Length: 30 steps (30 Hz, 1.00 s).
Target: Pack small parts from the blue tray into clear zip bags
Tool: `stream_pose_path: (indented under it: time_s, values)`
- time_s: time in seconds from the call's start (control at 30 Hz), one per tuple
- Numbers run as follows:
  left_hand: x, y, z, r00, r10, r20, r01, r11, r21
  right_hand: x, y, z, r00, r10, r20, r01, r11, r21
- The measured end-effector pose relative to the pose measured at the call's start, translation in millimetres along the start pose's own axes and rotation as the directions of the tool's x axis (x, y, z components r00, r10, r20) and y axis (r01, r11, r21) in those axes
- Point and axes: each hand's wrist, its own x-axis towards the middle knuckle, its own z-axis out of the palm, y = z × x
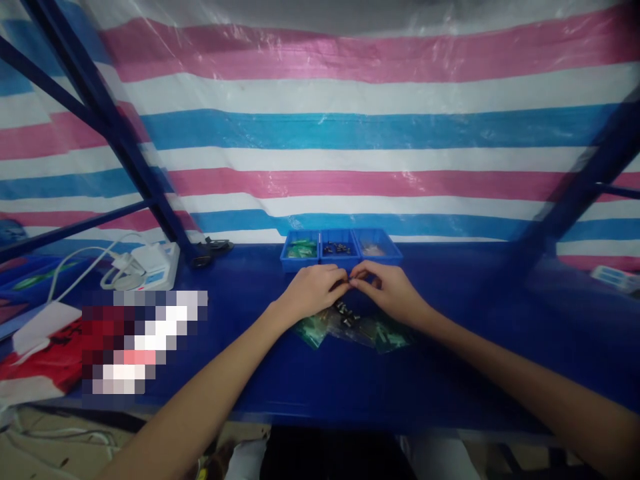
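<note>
My left hand (314,288) and my right hand (387,288) meet fingertip to fingertip above the blue table (475,320), both pinched on something too small to make out. Below and between them lie clear plastic bags of green parts (313,330) and a few small dark parts (346,315). Just beyond my hands stand three small blue bins: one with green parts (301,250), one with dark parts (340,249), and one with pale parts (375,248).
A white power strip with cables (145,267) sits at the left. A red and white bag (45,360) lies at the near left edge. Dark blue frame posts (125,153) rise at the left and right. A striped tarp (350,133) hangs behind the table.
</note>
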Motion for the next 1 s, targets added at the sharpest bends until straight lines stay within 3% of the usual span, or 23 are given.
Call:
stream_pose_path:
  time_s: [0.2,0.37,0.5,0.7,0.87,1.0]
  values:
    - [-0.9,-8.9,-4.2,0.994,-0.105,-0.036,0.106,0.994,0.022,40.2,15.7,-0.8,0.986,-0.145,-0.082,0.121,0.962,-0.245]
    - [-2.1,-14.8,-5.3,0.991,-0.128,-0.025,0.129,0.99,0.05,68.1,29.4,8.3,0.977,-0.166,-0.13,0.104,0.915,-0.391]
    - [-2.3,-16.3,-5.5,0.992,-0.125,0.005,0.124,0.989,0.078,43.5,22.6,6.2,0.967,-0.249,-0.052,0.205,0.886,-0.415]
    - [-2.2,-15.9,-5.3,0.992,-0.122,0.04,0.117,0.987,0.106,-4.6,0.8,9.8,0.952,-0.193,0.238,0.258,0.923,-0.284]
    - [-1.4,-14.4,-7.8,0.987,-0.153,0.047,0.147,0.984,0.103,-8.1,-7.2,19.0,0.924,-0.242,0.297,0.309,0.929,-0.204]
    - [-0.9,-14.0,-9.2,0.986,-0.154,0.065,0.147,0.984,0.105,-7.1,-3.1,16.8,0.93,-0.217,0.298,0.29,0.929,-0.229]
